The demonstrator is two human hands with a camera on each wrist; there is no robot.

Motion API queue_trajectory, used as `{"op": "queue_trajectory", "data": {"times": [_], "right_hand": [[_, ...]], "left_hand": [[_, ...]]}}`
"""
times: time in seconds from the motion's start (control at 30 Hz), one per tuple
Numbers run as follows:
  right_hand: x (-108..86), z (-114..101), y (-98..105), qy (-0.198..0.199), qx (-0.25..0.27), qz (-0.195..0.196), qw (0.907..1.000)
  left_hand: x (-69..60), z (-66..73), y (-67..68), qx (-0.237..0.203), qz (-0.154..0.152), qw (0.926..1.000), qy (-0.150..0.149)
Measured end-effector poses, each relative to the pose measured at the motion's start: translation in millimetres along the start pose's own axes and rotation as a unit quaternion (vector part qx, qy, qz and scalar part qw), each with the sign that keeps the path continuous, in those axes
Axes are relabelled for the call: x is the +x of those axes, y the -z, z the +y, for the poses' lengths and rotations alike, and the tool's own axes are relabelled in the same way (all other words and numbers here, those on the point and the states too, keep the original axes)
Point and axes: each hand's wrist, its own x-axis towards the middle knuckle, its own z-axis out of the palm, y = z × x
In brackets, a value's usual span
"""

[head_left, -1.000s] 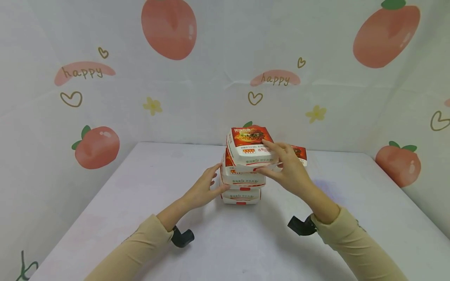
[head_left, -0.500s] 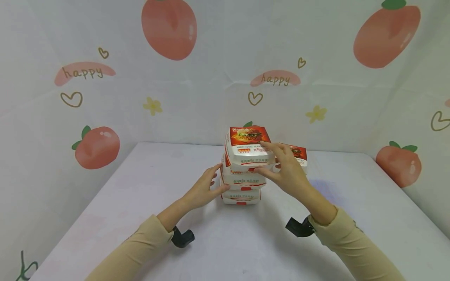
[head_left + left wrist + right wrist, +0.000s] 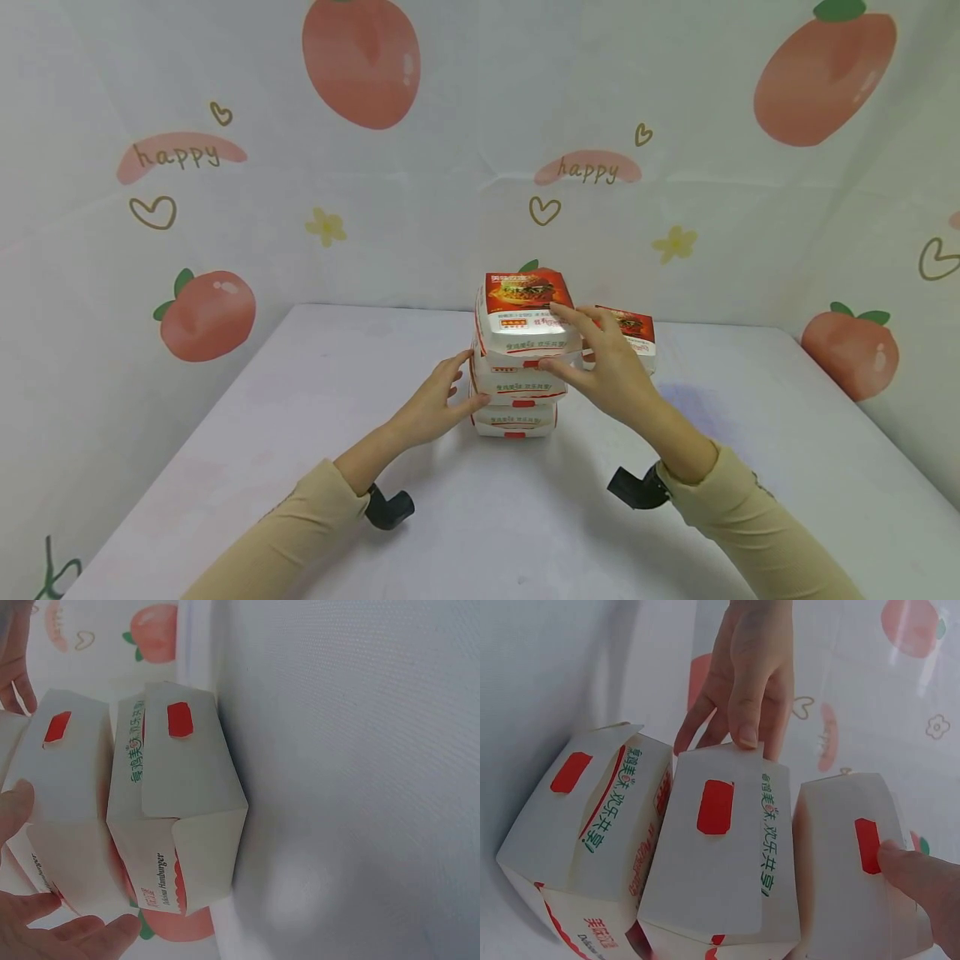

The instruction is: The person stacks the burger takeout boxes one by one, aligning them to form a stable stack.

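In the head view, white and red paper hamburger boxes stand in a stack: a bottom box [image 3: 514, 421], a middle box [image 3: 521, 384] and a top box [image 3: 528, 321]. My right hand [image 3: 618, 371] grips the top box at its right side, its thumb [image 3: 904, 866] against the front near the red tab. The top box sits over the middle one; whether it rests fully on it I cannot tell. My left hand [image 3: 431, 404] holds the middle box by its left front corner, thumb in front and fingers along the side. Both hands' far fingertips are partly hidden.
Another hamburger box [image 3: 637, 333] stands behind and right of the stack, partly covered by my right hand. The white table [image 3: 337, 375] ends at a fruit-print cloth backdrop [image 3: 450, 192]. Black wrist mounts [image 3: 390, 508] hang below both sleeves.
My right hand has shifted the top box left and slightly down, bringing it more squarely over the middle box. More of the box behind shows. My left hand has stayed in place.
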Motion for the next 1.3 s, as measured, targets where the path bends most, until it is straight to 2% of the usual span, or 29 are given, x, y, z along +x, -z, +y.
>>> {"op": "queue_trajectory", "data": {"times": [0.33,1.3], "right_hand": [[-1.1,-3.1,0.1,-0.008,-0.004,-0.009,0.9999],[-1.9,-7.4,-2.1,-0.022,-0.023,-0.011,0.9994]], "left_hand": [[-0.5,1.3,0.7,0.013,-0.001,0.9999,-0.007],[0.4,1.0,0.1,0.019,-0.003,0.9998,-0.001]]}}
